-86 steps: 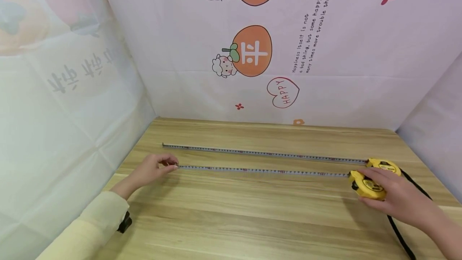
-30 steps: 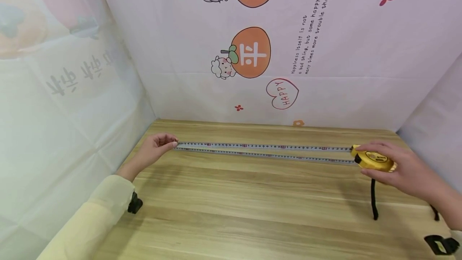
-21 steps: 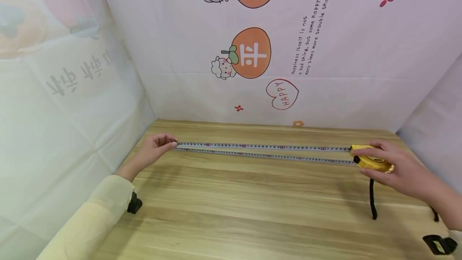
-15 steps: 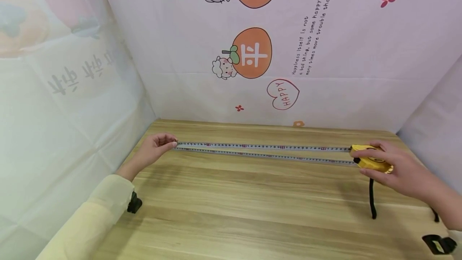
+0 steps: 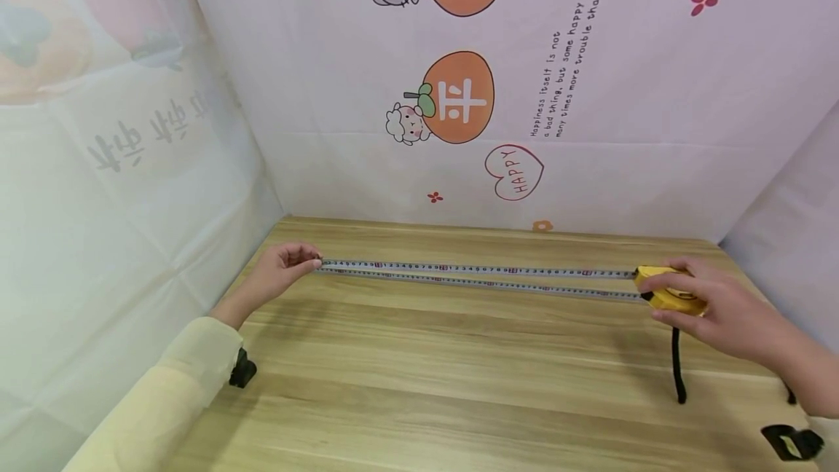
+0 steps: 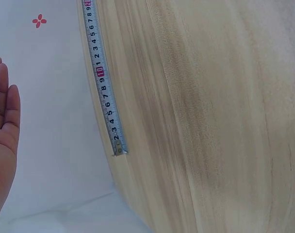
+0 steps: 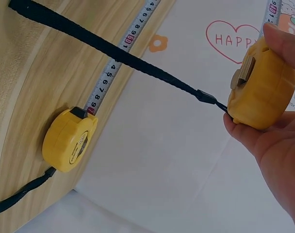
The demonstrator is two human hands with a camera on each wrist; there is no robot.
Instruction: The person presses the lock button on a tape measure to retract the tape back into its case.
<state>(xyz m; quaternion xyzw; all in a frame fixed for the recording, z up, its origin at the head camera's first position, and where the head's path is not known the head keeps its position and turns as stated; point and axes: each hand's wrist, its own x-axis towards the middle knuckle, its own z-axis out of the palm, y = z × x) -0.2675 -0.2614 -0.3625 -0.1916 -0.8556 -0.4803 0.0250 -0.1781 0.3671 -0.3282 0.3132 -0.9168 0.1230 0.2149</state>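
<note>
In the head view, your left hand (image 5: 282, 272) pinches the strip (image 5: 475, 269) by its end, middle left, and your right hand (image 5: 734, 312) grips the tape measure (image 5: 675, 302) at right; you seem to be holding it stretched out, and steady hands look needed next. The left wrist view has a second strip (image 6: 105, 94) on the counter (image 6: 201, 116), upper left. The right wrist view has the second tape measure (image 7: 65, 141), lower left.

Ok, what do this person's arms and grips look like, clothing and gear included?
The left arm wears a long pale yellow sleeve, with a black block by its cuff. On the right, only a sliver of pale cuff shows, beside a second black block. The left grip and right grip are bare, with no gloves.
</note>
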